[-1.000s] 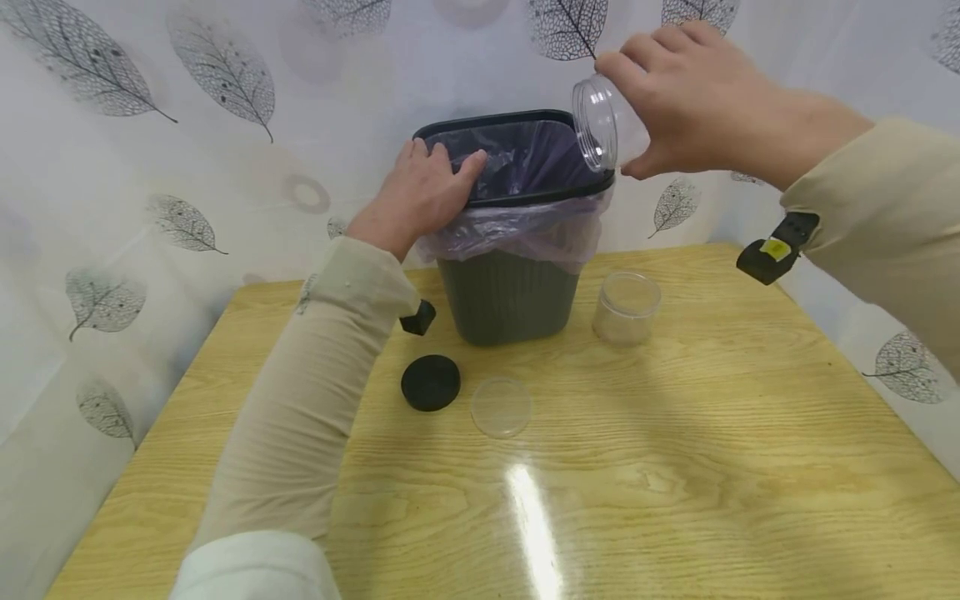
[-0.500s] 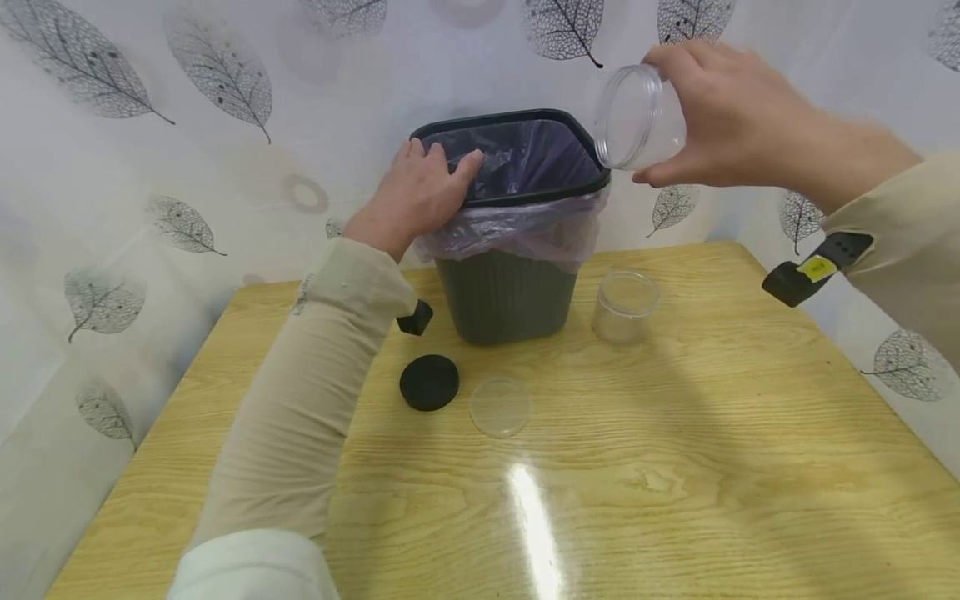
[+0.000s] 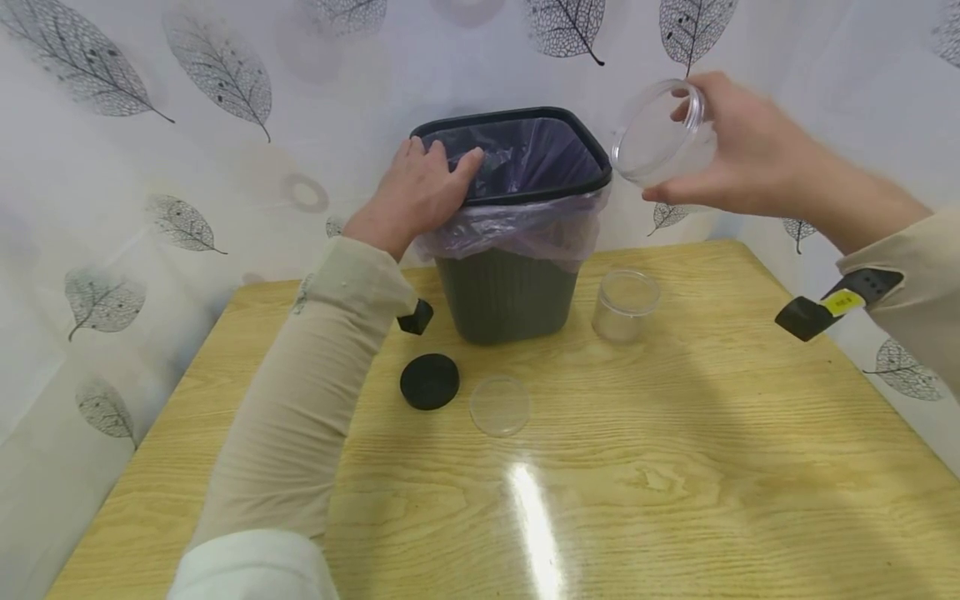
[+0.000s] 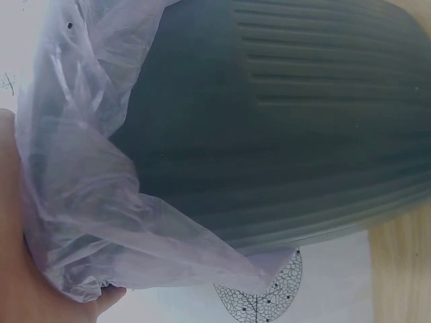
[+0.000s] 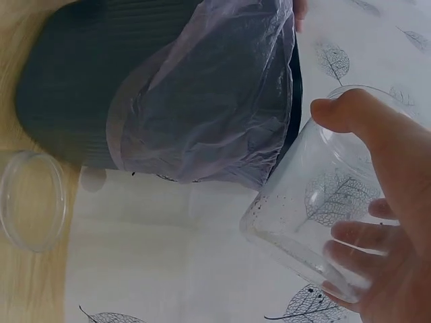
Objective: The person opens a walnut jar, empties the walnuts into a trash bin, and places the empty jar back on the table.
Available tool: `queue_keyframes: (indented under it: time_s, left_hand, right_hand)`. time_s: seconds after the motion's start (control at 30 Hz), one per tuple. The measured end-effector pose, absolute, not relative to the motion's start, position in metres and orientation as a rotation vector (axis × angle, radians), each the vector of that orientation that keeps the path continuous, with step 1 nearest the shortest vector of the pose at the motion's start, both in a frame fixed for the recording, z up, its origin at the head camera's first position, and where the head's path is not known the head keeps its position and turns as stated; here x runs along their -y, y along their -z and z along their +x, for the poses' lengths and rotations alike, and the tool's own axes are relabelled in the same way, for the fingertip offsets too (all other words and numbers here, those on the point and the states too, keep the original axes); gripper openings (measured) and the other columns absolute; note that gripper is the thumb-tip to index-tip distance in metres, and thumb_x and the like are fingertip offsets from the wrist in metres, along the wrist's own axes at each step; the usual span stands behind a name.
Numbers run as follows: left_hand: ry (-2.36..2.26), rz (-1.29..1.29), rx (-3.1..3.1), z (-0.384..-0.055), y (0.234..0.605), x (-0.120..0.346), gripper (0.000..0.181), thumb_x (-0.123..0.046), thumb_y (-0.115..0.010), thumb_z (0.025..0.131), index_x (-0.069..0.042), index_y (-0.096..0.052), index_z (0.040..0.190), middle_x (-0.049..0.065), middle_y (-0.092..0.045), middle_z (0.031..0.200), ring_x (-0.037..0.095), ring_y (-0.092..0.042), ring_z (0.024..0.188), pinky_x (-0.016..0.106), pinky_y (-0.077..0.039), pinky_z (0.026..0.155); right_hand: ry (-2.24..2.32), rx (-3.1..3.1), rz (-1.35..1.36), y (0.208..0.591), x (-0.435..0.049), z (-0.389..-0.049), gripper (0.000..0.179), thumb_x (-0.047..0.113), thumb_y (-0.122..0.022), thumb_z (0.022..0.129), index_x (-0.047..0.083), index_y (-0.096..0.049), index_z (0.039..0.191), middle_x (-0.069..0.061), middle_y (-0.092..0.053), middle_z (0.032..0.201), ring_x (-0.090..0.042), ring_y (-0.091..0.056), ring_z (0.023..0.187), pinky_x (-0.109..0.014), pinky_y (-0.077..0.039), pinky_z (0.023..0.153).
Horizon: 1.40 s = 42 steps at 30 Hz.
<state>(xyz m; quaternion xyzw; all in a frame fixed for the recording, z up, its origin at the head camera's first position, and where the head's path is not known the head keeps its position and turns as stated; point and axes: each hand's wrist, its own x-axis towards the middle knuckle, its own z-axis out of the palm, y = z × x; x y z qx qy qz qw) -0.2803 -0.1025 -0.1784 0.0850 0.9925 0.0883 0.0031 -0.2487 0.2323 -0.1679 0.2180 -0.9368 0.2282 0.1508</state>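
My left hand (image 3: 420, 187) grips the left rim of a dark grey trash bin (image 3: 506, 296). A thin purplish bag (image 3: 525, 225) lines the bin and folds over its rim. In the left wrist view, that hand (image 4: 34, 276) shows only at the left edge, beside the bag. My right hand (image 3: 757, 154) holds a clear plastic jar (image 3: 652, 142), tilted, just right of the bin's rim. Small dark specks cling inside the jar (image 5: 276, 208) in the right wrist view, where thumb and fingers of the right hand (image 5: 397, 195) lie on opposite sides of it.
Right of the bin, a second clear jar (image 3: 626, 308) stands on the wooden table (image 3: 675, 467). A black lid (image 3: 430, 382) and a clear disc (image 3: 500, 406) lie in front of the bin. Leaf-patterned covering (image 3: 225, 167) hangs behind.
My right hand has drawn the jar right and slightly down, away from over the bin's opening, and turned it from its sideways pose. The left hand stays on the rim.
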Motion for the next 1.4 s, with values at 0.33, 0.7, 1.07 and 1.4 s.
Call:
queue_keyframes:
  time_s: [0.33, 0.7, 1.07, 1.4]
  left_hand:
    - [-0.273, 0.271, -3.106, -0.28, 0.178, 0.103, 0.088, -0.064, -0.004, 0.1, 0.002, 0.0, 0.157, 0.022, 0.006, 0.165, 0.031, 0.01, 0.154, 0.041, 0.0, 0.127]
    - [-0.271, 0.259, -3.111, -0.281, 0.179, 0.102, 0.087, -0.064, -0.005, 0.1, 0.002, -0.001, 0.157, 0.022, 0.005, 0.165, 0.031, 0.009, 0.154, 0.041, 0.0, 0.127]
    - [-0.234, 0.274, -3.112, -0.282, 0.179, 0.101, 0.086, -0.063, -0.004, 0.1, 0.001, -0.001, 0.157, 0.022, 0.003, 0.165, 0.032, 0.009, 0.154, 0.04, 0.002, 0.127]
    - [-0.229, 0.269, -3.109, -0.281, 0.178, 0.101, 0.086, -0.063, -0.003, 0.1, 0.002, 0.0, 0.157, 0.022, 0.004, 0.165, 0.031, 0.01, 0.154, 0.04, 0.001, 0.127]
  right_hand:
    - [-0.866, 2.767, 0.515, 0.191, -0.239, -0.242, 0.105, 0.033, -0.085, 0.076, 0.012, -0.02, 0.157, -0.021, -0.042, 0.148, -0.058, -0.032, 0.137, -0.076, -0.028, 0.105]
    - [-0.926, 2.752, 0.508, 0.21, -0.242, -0.235, 0.1, 0.034, -0.084, 0.078, 0.012, -0.024, 0.154, -0.016, -0.046, 0.145, -0.05, -0.04, 0.129, -0.069, -0.034, 0.099]
    - [-1.071, 2.714, 0.533, 0.236, -0.24, -0.228, 0.093, 0.028, -0.086, 0.077, 0.015, -0.03, 0.151, -0.013, -0.05, 0.142, -0.037, -0.048, 0.125, -0.03, -0.041, 0.091]
    - [-1.19, 2.718, 0.572, 0.258, -0.236, -0.22, 0.091, 0.024, -0.083, 0.08, 0.017, -0.029, 0.152, -0.016, -0.049, 0.144, -0.037, -0.045, 0.132, -0.055, -0.034, 0.104]
